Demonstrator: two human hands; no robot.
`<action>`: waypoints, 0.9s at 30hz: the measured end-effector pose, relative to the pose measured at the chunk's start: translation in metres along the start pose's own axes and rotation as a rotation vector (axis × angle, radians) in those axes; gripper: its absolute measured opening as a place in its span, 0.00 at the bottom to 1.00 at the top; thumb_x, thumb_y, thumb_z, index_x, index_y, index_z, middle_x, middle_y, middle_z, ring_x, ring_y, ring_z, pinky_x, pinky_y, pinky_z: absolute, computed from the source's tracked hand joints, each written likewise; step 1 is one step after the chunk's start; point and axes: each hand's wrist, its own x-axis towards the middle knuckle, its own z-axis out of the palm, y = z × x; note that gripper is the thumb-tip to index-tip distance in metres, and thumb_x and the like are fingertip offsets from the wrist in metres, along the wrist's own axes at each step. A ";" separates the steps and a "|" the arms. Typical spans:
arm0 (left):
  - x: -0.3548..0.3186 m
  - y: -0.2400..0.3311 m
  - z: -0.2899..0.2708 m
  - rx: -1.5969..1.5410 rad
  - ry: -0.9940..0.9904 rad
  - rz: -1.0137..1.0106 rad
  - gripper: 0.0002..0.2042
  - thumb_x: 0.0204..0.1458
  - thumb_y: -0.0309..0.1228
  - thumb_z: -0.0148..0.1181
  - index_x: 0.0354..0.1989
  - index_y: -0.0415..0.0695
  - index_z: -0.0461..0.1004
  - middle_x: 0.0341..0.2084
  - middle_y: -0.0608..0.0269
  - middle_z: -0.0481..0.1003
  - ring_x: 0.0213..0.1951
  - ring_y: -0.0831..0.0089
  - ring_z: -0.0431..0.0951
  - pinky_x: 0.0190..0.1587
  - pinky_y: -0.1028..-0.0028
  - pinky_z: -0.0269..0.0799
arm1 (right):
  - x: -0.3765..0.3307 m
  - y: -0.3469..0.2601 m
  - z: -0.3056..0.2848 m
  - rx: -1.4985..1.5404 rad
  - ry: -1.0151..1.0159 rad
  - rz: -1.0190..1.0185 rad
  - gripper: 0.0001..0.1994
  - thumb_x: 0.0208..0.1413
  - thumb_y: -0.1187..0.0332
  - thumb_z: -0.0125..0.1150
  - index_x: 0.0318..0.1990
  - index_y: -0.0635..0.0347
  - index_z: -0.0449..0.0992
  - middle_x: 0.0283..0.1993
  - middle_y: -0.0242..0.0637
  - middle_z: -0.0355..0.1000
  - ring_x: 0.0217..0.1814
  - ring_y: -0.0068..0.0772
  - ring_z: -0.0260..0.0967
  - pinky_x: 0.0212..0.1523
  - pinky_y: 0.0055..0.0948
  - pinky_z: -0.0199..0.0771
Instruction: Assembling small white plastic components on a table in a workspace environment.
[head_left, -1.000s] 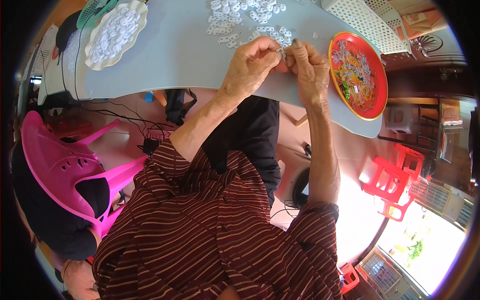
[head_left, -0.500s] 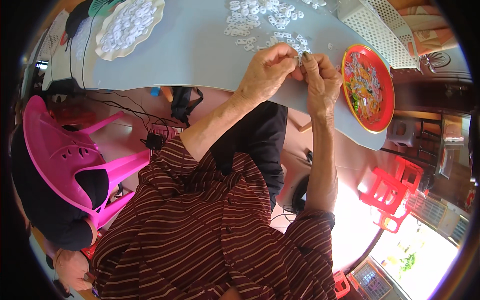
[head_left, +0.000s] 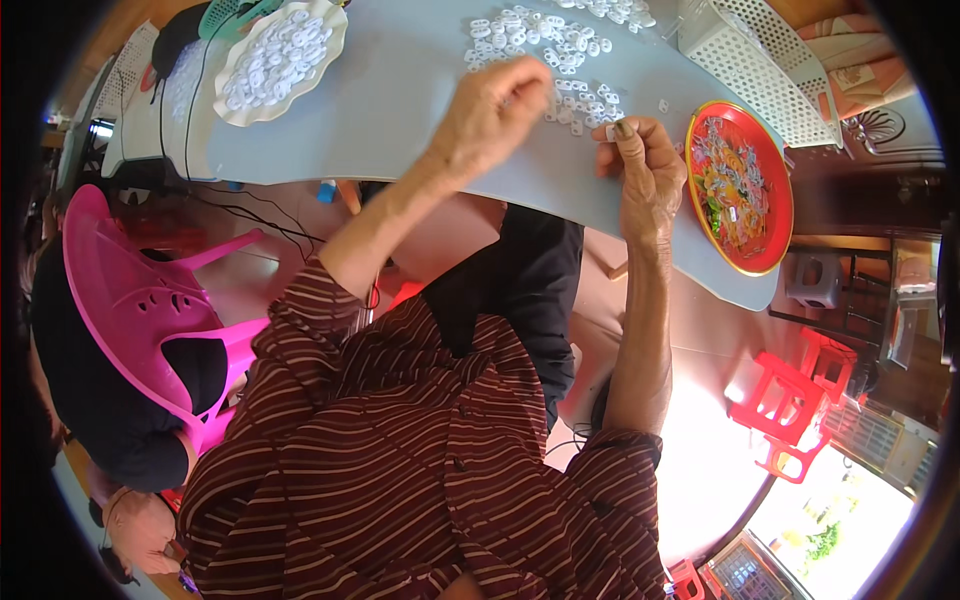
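Over the grey-blue table (head_left: 400,90), my left hand (head_left: 490,115) is lifted with its fingers curled together, slightly smeared by motion; whether it holds anything is hidden. My right hand (head_left: 648,170) is closed in a pinch, thumb against fingers, on a small white plastic piece (head_left: 611,132). Just beyond it lie loose white two-holed plastic pieces (head_left: 580,100), with a larger spread of the same kind farther off. To the right of that hand rests a red round tray (head_left: 775,225) with a gold rim, strewn with small pale and clear bits.
A scalloped white dish (head_left: 240,117) heaped with white pieces stands at the far left, beside a green basket (head_left: 222,15). A white perforated basket (head_left: 745,75) is at the far right. Below the table are a pink chair (head_left: 110,300), with another person by it, and red stools (head_left: 780,398).
My left hand has drawn away from my right hand, moving left and slightly farther off. My right hand has stayed nearly in place, the white piece now showing at its fingertips.
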 end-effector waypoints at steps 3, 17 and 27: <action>0.028 -0.031 -0.032 0.398 0.051 0.211 0.06 0.53 0.28 0.52 0.35 0.39 0.72 0.25 0.61 0.74 0.31 0.69 0.73 0.34 0.73 0.68 | 0.000 -0.001 0.000 -0.003 -0.004 0.025 0.09 0.56 0.67 0.59 0.34 0.65 0.74 0.26 0.31 0.71 0.23 0.16 0.63 0.26 0.18 0.64; 0.072 -0.053 -0.035 0.820 -0.323 0.278 0.05 0.48 0.26 0.54 0.33 0.42 0.69 0.28 0.57 0.70 0.35 0.57 0.68 0.41 0.63 0.64 | 0.001 0.005 0.002 -0.018 -0.052 -0.041 0.08 0.51 0.76 0.62 0.40 0.65 0.75 0.28 0.28 0.71 0.28 0.16 0.65 0.32 0.16 0.66; 0.053 -0.006 -0.014 0.168 -0.307 -0.096 0.06 0.51 0.30 0.56 0.35 0.42 0.73 0.27 0.64 0.75 0.28 0.74 0.72 0.35 0.75 0.66 | 0.000 0.007 0.001 0.065 -0.082 -0.126 0.06 0.51 0.78 0.61 0.36 0.63 0.72 0.29 0.27 0.70 0.29 0.15 0.64 0.32 0.16 0.67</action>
